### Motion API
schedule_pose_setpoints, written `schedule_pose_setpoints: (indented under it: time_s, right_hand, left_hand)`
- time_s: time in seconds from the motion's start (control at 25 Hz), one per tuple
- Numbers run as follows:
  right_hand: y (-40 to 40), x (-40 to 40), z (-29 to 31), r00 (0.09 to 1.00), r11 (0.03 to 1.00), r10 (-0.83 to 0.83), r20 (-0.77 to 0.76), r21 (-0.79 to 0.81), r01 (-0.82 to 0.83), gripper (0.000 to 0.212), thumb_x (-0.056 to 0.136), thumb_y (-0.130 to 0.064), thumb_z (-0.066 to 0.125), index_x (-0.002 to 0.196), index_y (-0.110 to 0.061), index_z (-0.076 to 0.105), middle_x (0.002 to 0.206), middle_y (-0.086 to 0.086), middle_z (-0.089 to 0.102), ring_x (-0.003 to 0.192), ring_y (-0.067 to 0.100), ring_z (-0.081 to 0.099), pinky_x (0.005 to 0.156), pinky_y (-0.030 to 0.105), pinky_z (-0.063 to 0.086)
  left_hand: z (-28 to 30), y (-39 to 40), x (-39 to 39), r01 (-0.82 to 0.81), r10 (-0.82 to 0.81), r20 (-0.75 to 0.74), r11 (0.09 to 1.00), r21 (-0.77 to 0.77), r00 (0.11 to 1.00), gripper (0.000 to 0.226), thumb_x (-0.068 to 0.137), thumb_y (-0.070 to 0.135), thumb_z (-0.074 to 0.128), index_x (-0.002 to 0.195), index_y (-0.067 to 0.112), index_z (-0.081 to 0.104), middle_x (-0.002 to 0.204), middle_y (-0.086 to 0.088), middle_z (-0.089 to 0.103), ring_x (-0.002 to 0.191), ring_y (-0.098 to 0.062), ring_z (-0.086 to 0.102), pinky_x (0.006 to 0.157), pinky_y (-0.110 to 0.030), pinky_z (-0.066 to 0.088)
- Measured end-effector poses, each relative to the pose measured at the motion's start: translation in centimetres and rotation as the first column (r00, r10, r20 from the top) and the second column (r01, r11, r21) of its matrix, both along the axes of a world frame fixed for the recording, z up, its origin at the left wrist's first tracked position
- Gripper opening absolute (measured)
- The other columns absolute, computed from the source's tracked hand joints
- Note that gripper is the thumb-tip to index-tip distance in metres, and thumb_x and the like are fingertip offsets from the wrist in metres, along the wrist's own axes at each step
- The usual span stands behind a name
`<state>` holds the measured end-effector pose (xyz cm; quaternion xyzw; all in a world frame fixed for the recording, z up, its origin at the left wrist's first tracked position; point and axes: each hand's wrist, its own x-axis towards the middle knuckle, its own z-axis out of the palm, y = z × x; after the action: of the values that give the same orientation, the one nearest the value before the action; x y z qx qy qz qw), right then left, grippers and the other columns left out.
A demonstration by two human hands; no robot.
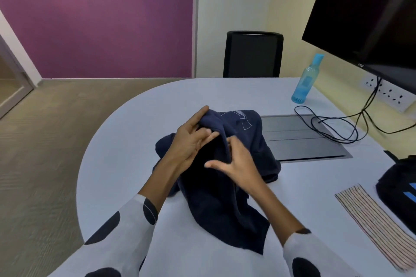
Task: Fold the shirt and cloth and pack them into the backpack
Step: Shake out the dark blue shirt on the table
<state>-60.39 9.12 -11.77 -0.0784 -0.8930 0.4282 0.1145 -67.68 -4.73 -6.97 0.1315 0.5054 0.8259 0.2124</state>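
Note:
A navy blue shirt lies bunched up in the middle of the white table, with a pale print showing on its far side. My left hand holds a raised fold of the shirt between thumb and fingers. My right hand pinches the same fold from the right, its thumb stretched out to the left. A folded striped cloth lies flat at the table's right edge. Beside it, at the far right, stands the black backpack with blue stripes, partly cut off by the frame.
A blue water bottle stands at the back of the table. A grey cable hatch with looped black cables lies right of the shirt. A large dark monitor hangs at the upper right. A black chair stands behind the table.

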Motion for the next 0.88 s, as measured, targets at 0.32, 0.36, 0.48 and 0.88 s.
schedule_pose_setpoints:
  time_s: [0.32,0.36,0.48,0.88]
  right_hand:
    - [5.7,2.7,-7.2,0.852,0.938,-0.343,0.395,0.098,0.332,0.007,0.086,-0.016,0.063,0.080,-0.016,0.067,0.084,0.011,0.065,0.088,0.032,0.063,0.075,0.038,0.049]
    - [6.7,3.1,-6.4,0.821,0.896,-0.432,0.373,0.076,0.437,0.010,0.088,-0.021,0.062,0.081,-0.017,0.067,0.087,0.013,0.065,0.090,0.035,0.062,0.073,0.037,0.048]
    - [8.9,3.5,-2.2,0.749,0.772,-0.626,0.216,0.036,0.635,0.025,0.093,-0.037,0.054,0.092,-0.016,0.066,0.092,0.014,0.065,0.091,0.039,0.059,0.070,0.033,0.041]
    - [6.3,0.1,6.3,0.988,0.986,-0.143,0.056,-0.073,0.147,0.038,0.083,-0.042,0.068,0.071,-0.007,0.063,0.062,0.004,0.061,0.060,0.009,0.056,0.054,0.016,0.040]
  left_hand:
    - [2.3,-2.0,-3.3,-0.374,0.182,-0.478,0.862,-0.343,0.859,0.039,0.087,-0.005,0.060,0.121,0.013,0.066,0.116,0.003,0.067,0.102,-0.003,0.065,0.089,-0.020,0.052]
    - [2.0,-2.4,-4.1,-0.434,0.165,-0.557,0.810,-0.395,0.814,0.034,0.087,0.000,0.062,0.118,0.015,0.067,0.115,0.005,0.067,0.103,-0.003,0.063,0.093,-0.018,0.050]
    - [1.6,-3.5,-6.0,-0.534,0.068,-0.661,0.655,-0.535,0.747,0.019,0.090,0.016,0.063,0.108,0.017,0.068,0.105,0.007,0.066,0.099,-0.010,0.061,0.083,-0.014,0.046]
    - [1.2,1.8,-2.6,-0.353,-0.467,-0.582,0.491,-0.797,0.665,0.076,0.069,0.041,0.082,0.137,0.035,0.048,0.134,0.001,0.036,0.100,-0.020,0.058,0.092,-0.039,0.049]
